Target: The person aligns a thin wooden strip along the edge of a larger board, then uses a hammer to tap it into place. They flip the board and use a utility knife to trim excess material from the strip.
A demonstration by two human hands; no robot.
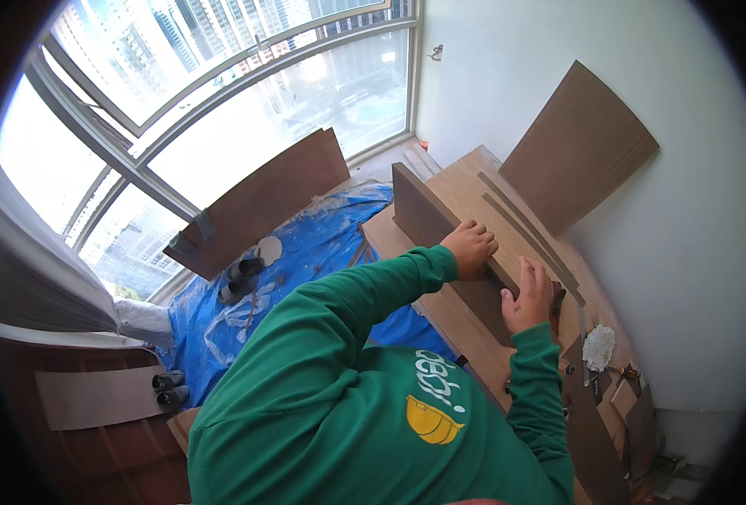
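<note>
A dark brown board (427, 220) stands on its long edge on a light wooden panel (465, 181). My left hand (470, 248) lies curled over the board's top edge, near its middle. My right hand (529, 296) grips the same top edge closer to me, with its fingers pointing up and slightly apart. Both my sleeves are green.
Two thin dark strips (524, 227) lie on the panel. One brown sheet (579, 147) leans on the white wall, another (263, 202) against the window. A blue tarp (322, 244) covers the floor, with dark shoes (238, 279) on it. A white rag (598, 347) and small tools lie at right.
</note>
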